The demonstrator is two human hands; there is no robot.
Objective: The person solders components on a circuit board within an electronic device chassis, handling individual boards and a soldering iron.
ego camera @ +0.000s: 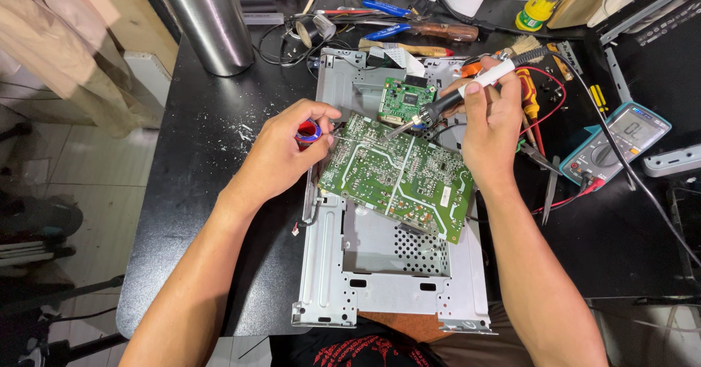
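Nearest, a grey metal chassis (380, 279) is laid flat on the black table (197, 192), its near edge overhanging toward the person. A green circuit board (398, 173) is seen tilted on the chassis, solder side up, roughly at scene centre. The left hand (281, 151) is rested at the board's left edge, fingers closed around a small red-and-blue solder spool (309, 131); a thin solder wire (358, 139) is run rightward from it over the board's far part. The right hand (493, 126) is held past the board's right corner, clamped pen-style on a soldering iron (456, 97) with a black-and-white handle; its tip is brought down to the board's far edge, just beside the solder wire's end; actual contact cannot be told. A smaller green board (407, 98) is mounted on the chassis just beyond the tip. To the right, a teal multimeter (617, 144) with red leads is placed, with tweezers (549, 184) near it and an orange-handled screwdriver (527, 93) behind the right hand. Far left, a steel cylinder (208, 20) is stood upright. Along the far edge, blue-handled pliers (391, 18), a brush (522, 46) and a yellow screwdriver set (537, 8) are scattered.
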